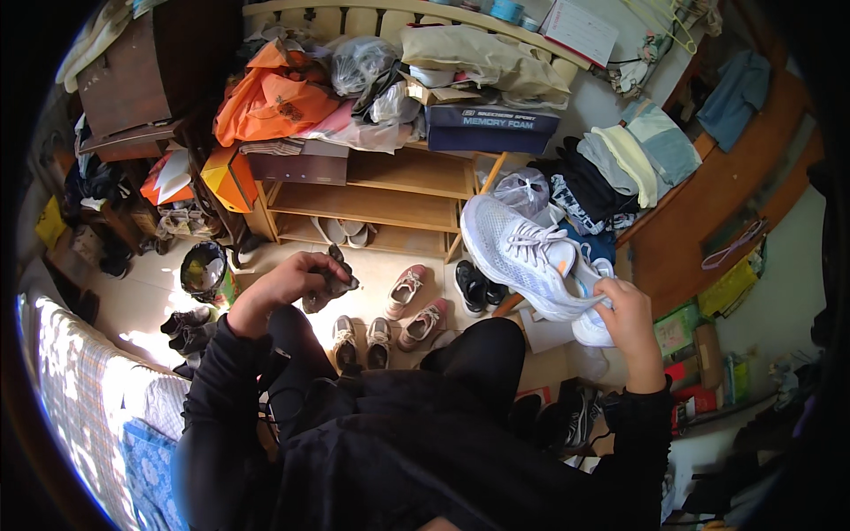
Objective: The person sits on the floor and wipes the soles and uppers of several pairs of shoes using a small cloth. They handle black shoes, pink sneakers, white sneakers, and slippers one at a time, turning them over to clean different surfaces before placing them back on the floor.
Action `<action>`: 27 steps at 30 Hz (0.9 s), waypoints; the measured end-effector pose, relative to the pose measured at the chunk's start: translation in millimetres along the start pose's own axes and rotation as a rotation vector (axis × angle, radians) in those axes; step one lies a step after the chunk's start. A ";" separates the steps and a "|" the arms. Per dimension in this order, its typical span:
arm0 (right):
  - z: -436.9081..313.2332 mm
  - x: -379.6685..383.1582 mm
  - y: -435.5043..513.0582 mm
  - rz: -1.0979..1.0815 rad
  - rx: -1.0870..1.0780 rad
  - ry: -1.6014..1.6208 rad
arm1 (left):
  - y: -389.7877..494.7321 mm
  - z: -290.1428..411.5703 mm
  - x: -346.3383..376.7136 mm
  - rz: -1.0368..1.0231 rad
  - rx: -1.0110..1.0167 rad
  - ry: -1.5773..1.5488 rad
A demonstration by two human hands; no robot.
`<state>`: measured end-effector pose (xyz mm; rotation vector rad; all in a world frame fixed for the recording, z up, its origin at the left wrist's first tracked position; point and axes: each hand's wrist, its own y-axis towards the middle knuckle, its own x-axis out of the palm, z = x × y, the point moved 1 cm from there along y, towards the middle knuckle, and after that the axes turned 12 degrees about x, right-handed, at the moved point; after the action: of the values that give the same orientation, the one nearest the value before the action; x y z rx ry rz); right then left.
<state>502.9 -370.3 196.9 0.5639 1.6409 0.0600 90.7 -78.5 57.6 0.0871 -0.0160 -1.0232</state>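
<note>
My right hand (pixel 621 312) pinches a pair of white lace-up sneakers (pixel 521 249) by their heels, holding them up at the right. One sneaker partly hides the other. On the left, my left hand (pixel 302 282) grips a crumpled dark grey-brown cloth (pixel 327 289), dirty-looking and bunched over the floor. Between the hands, pink sneakers (pixel 405 292) stand on the tiles, with a pair of beige-and-dark lace-up shoes (pixel 378 342) nearer my knees. Black shoes (pixel 470 285) sit just left of the held pair, partly hidden by it.
A wooden shoe rack (pixel 372 202) stands ahead, with pale slippers (pixel 345 232) at its bottom. A blue shoe box (pixel 491 127) and an orange bag (pixel 272 99) lie on top. Left are a lined waste bin (pixel 204 272) and dark shoes (pixel 189 328); folded clothes (pixel 621 166) are stacked right.
</note>
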 end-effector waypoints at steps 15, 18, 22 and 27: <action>7.9 -23.0 -12.8 -0.054 0.147 0.158 | 19.5 14.6 18.7 0.034 0.005 -0.026; 10.1 -26.3 -10.9 -0.150 0.181 0.252 | 20.1 12.5 19.9 0.033 0.007 -0.016; 11.1 -28.0 -9.8 -0.256 0.199 0.432 | 17.8 10.5 18.3 0.044 0.002 -0.010; 14.6 -23.5 -8.6 -0.268 0.225 0.467 | 15.3 11.8 18.1 0.065 0.007 0.011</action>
<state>514.9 -391.1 213.0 0.5181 2.1845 -0.2074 112.6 -86.8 70.1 0.0985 -0.0123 -0.9577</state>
